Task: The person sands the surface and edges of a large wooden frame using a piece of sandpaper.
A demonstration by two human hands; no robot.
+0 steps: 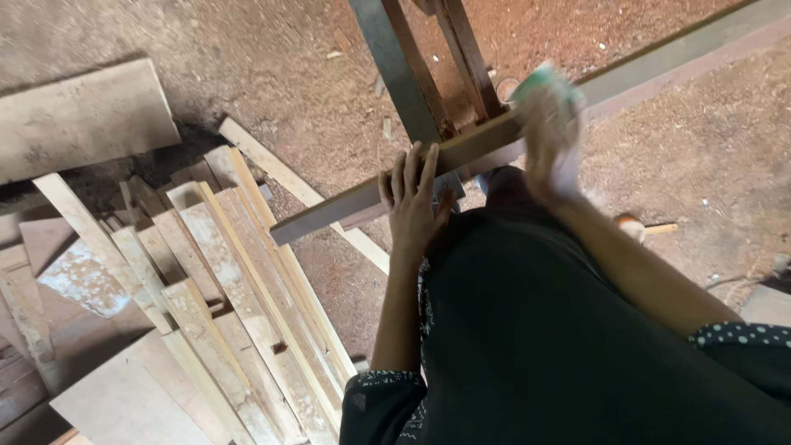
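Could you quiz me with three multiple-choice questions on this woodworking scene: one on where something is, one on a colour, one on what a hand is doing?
1. Where does the pile of wooden slats lie?
A. left of the person, on the ground
B. on a shelf
C. on the person's lap

2. What colour is the blurred block under the right hand?
A. red
B. green and white
C. black

3. How does the left hand rest on the long wooden strip?
A. clenched in a fist
B. lifted clear of it
C. flat, fingers spread

Answers: 1 A, the slats lie on the dirt floor at left. 2 B, green and white show above the fingers. 3 C, the palm presses the strip.
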